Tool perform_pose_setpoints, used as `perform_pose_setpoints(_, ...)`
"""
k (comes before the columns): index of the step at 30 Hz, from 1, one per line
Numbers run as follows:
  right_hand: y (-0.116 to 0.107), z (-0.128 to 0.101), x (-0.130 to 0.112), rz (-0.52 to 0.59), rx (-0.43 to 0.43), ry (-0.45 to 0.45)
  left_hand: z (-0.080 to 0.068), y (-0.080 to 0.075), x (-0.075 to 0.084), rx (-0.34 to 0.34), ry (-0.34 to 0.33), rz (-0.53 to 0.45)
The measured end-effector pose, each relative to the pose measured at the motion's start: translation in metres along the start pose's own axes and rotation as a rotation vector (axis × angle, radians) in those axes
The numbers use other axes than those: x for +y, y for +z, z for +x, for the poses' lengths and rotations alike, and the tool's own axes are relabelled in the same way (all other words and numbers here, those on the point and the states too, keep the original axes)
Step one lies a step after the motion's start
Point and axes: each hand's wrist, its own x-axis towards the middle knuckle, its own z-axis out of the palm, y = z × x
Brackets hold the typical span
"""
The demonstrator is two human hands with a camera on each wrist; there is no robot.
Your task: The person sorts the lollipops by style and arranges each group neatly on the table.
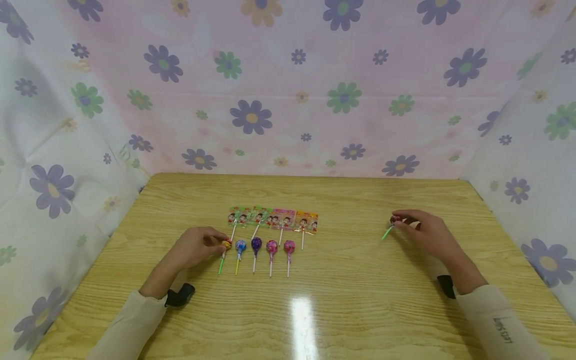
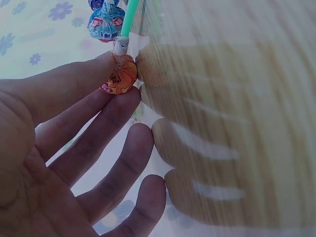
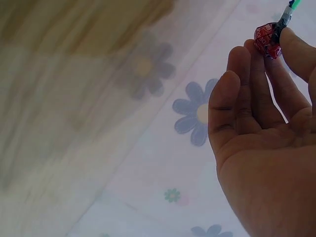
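My left hand [image 1: 194, 247] pinches the head of an orange-wrapped lollipop [image 2: 124, 79] between thumb and fingertips, at the left end of a row on the table. Its green stick points toward me. Beside it lie a blue lollipop [image 1: 240, 245], a purple lollipop [image 1: 256, 243] and two pink lollipops, one in the middle [image 1: 272, 246] and one at the right end [image 1: 289, 246]. Well to the right, my right hand [image 1: 427, 237] holds a dark red lollipop [image 3: 266, 40] by its wrapped head, thumb against fingers. Its green stick slants down to the left.
Behind the row lie several flat-packed lollipops: green packets [image 1: 260, 216], a pink packet [image 1: 283, 219] and an orange packet [image 1: 306, 221], white sticks toward me. The wooden table [image 1: 351, 290] meets flowered cloth [image 1: 297, 115] at the back and sides.
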Motion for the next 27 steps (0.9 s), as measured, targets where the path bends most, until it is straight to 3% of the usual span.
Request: perform_pose_setpoints(27, 0.048, 0.019, -0.059, 0.059, -0.135, -0.108, 0.001, 0.001, -0.001, -0.003, -0.006, -0.013)
